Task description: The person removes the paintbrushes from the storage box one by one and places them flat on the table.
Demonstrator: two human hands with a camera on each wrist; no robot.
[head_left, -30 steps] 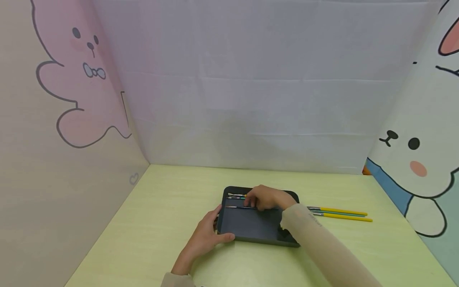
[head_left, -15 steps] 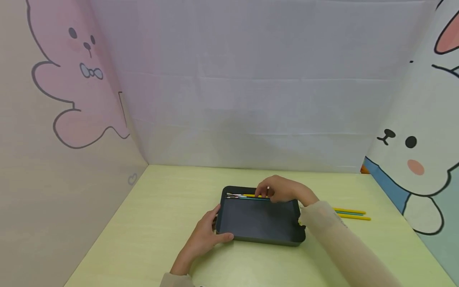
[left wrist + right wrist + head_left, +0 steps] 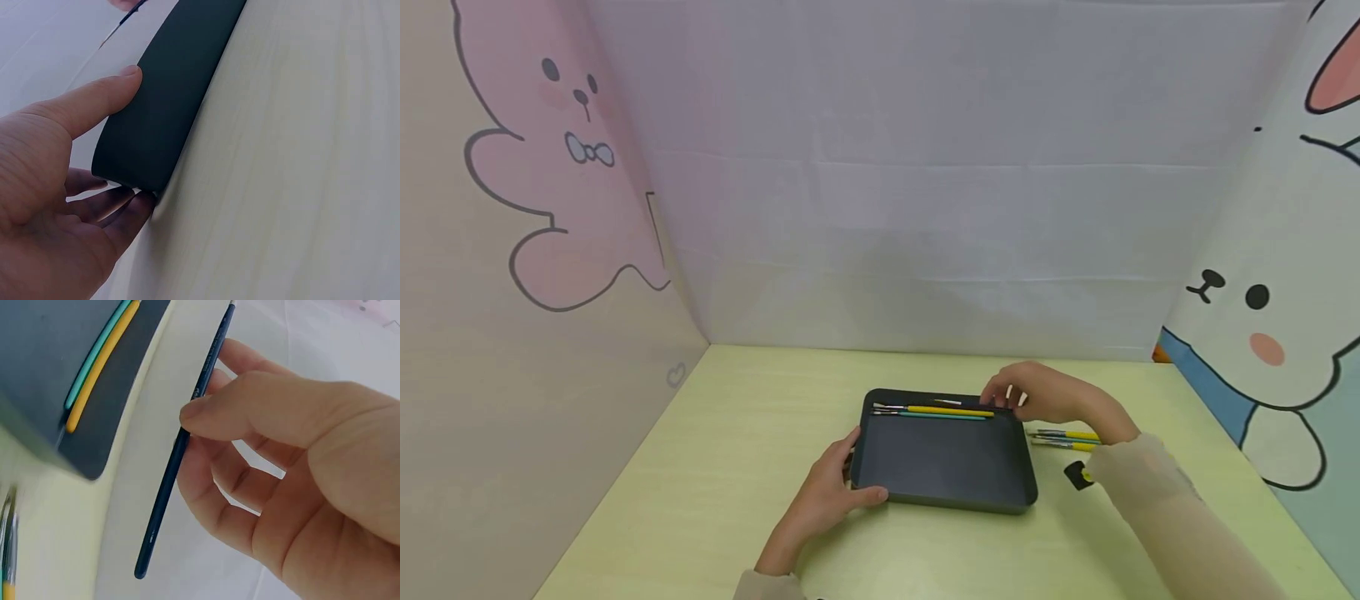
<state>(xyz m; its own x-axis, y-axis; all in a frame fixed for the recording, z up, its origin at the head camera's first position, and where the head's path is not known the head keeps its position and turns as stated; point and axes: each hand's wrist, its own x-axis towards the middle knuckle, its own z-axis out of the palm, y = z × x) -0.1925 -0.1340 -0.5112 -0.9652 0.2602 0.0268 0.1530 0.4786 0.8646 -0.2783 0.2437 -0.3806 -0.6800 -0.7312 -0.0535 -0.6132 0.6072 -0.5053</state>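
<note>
My right hand pinches a dark blue paintbrush between thumb and fingers, over the far right corner of a black tray. The brush's tip points left, along the tray's far edge. A yellow paintbrush and a teal paintbrush lie side by side in the tray, close to its far side. My left hand grips the tray's near left corner. Its thumb presses the near wall, and the other fingers bend round the left side, partly hidden by the tray.
To the right of the tray, several paintbrushes with yellow and teal handles lie on the pale yellow table, partly behind my right forearm. A small black object shows beside my right sleeve. White cloth stands behind the table.
My right hand has moved right and away from me, carrying the dark blue paintbrush from the tray's middle to its far right corner. The left hand still holds the tray.
</note>
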